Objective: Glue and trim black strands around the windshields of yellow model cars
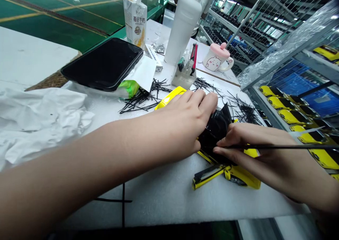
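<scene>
A yellow model car [243, 176] lies on the white foam-covered table in front of me, with an opened part [208, 175] sticking out toward my side. My left hand [192, 109] is closed over the car, its fingers curled around the far side and the thumb near the black middle [218, 123]. Between thumb and forefinger, my right hand [246, 143] pinches a thin black strip [286, 147]. The strip's tip is at the car's dark inside, and its other end runs off to the right. My hands hide much of the car.
Loose black strips [143, 100] are scattered behind the car. A phone [103, 63], crumpled white cloth [39, 123], milk carton [135, 23], white bottle [182, 24], clear tool holder [184, 76] and lidded mug [217, 58] stand around. At right, a rack [254, 95] holds several yellow cars.
</scene>
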A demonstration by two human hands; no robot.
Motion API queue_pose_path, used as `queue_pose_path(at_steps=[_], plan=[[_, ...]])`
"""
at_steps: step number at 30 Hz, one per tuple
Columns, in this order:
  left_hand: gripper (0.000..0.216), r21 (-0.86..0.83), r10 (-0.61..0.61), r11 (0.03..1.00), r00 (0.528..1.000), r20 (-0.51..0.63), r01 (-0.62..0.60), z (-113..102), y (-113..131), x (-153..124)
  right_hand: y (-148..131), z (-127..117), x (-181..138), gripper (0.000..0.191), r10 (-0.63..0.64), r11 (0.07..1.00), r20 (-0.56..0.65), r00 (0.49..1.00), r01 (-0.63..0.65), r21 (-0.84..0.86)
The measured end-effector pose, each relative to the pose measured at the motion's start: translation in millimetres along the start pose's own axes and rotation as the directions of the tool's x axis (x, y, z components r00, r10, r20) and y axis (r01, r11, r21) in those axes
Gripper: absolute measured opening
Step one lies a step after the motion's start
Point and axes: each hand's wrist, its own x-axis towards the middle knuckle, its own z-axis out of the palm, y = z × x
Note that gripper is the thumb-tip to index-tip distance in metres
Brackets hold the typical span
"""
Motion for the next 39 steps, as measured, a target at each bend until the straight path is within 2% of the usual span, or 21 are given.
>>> queue_pose_path(at_steps=[4, 7, 11, 15, 26, 31, 35, 39], plan=[[0.046, 0.010, -0.001, 1.000, 1.000, 0.019, 0.000, 1, 1, -1, 9, 9, -9, 0.016, 0.010, 0.996, -0.082, 0.997, -0.004, 0.084], [0.044, -0.004, 0.001, 1.000, 1.000, 0.029, -0.001, 0, 2, -2, 12, 11, -13, 0.016, 0.001, 0.995, -0.101, 0.995, 0.008, 0.098], [0.045, -0.001, -0.028, 1.000, 0.997, 0.074, 0.028, -5, 4, -2, 9, 9, -18, 0.016, 0.055, 0.991, -0.133, 0.990, -0.038, 0.128], [0.045, 0.004, -0.058, 0.998, 0.990, 0.130, 0.058, -9, 8, -1, 6, 7, -20, 0.018, 0.043, 0.994, -0.100, 0.994, -0.032, 0.103], [0.043, 0.018, -0.060, 0.998, 0.986, 0.152, 0.058, -11, 9, -1, 1, 7, -12, 0.015, 0.012, 0.998, -0.083, 0.996, -0.006, 0.065], [0.045, -0.001, -0.038, 0.999, 0.994, 0.105, 0.038, -8, 7, -2, -2, 9, -12, 0.015, 0.016, 1.000, -0.085, 0.996, -0.014, 0.022], [0.046, -0.016, -0.017, 1.000, 0.999, 0.046, 0.017, -3, 4, -3, -3, 10, -12, 0.015, 0.067, 0.997, -0.066, 0.996, -0.065, 0.044], [0.045, -0.022, -0.025, 0.999, 0.999, 0.036, 0.026, -2, 3, -3, -3, 8, -9, 0.012, 0.093, 0.995, -0.052, 0.994, -0.090, 0.049]])
